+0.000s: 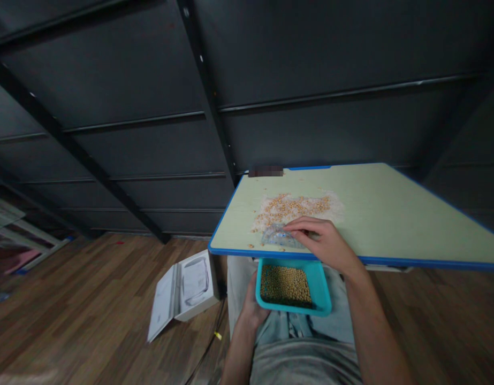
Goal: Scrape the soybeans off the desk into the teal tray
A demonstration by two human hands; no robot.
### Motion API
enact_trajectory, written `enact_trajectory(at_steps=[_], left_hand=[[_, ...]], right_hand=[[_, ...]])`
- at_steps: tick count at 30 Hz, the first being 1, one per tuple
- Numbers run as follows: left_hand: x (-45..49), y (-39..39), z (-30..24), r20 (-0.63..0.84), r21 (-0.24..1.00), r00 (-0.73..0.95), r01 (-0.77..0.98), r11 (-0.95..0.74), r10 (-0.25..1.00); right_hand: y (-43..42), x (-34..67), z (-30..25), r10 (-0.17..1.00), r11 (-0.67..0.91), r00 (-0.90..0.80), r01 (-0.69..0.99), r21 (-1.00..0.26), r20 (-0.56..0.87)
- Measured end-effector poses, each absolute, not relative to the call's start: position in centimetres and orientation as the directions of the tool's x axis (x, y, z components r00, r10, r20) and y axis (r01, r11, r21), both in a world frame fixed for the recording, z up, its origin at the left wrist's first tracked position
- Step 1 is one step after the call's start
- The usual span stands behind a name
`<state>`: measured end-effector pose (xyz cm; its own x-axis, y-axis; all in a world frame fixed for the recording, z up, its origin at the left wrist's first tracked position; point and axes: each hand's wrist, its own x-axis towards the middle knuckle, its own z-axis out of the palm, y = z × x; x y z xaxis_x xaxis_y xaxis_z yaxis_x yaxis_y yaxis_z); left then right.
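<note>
My left hand (252,305) grips the left side of a turquoise plastic basket (321,291), partly hidden behind it. Round tan beans, which look like soybeans (290,283), lie in the basket, held over my lap just below the table edge. My right hand (319,235) is over the near part of the table, its fingers closed together on a crinkled clear plastic piece (281,235) with bluish marks. Just beyond it, more orange-tan beans (287,206) are spread among small white grains (337,208) that look like rice.
The pale green table (391,219) has a blue rim. A dark object (265,171) sits at its far left corner. An opened white box (196,283) stands on the wooden floor at left, near a black cable (209,347). Dark panels (331,53) rise behind the table.
</note>
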<state>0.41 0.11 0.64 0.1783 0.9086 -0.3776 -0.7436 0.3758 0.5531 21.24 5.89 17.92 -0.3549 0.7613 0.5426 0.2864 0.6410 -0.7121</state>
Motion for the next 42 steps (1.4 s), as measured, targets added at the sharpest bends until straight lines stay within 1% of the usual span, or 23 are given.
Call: enact_trajectory(at_steps=[9, 19, 27, 35, 42], left_hand=[[0.5, 0.2, 0.9, -0.376, 0.558, 0.183, -0.738, 0.379, 0.908], [0.7, 0.0, 1.3, -0.380, 0.566, 0.152, -0.743, 0.359, 0.913], [0.5, 0.1, 0.8, -0.386, 0.552, 0.174, -0.743, 0.378, 0.906], [0.5, 0.4, 0.0, -0.368, 0.555, 0.184, -0.743, 0.374, 0.911], [0.3, 0.2, 0.1, -0.383, 0.541, 0.178, -0.752, 0.377, 0.906]], right_hand=[[5.9, 21.2, 17.9, 0.749, 0.653, -0.362, 0.267, -0.709, 0.554], [5.7, 21.2, 18.0, 0.745, 0.655, -0.370, 0.246, -0.715, 0.555], [5.6, 21.3, 18.1, 0.741, 0.655, -0.381, 0.232, -0.719, 0.553], [5.7, 21.3, 18.1, 0.736, 0.659, -0.396, 0.234, -0.715, 0.549], [5.9, 21.2, 17.9, 0.759, 0.638, -0.380, 0.267, -0.722, 0.529]])
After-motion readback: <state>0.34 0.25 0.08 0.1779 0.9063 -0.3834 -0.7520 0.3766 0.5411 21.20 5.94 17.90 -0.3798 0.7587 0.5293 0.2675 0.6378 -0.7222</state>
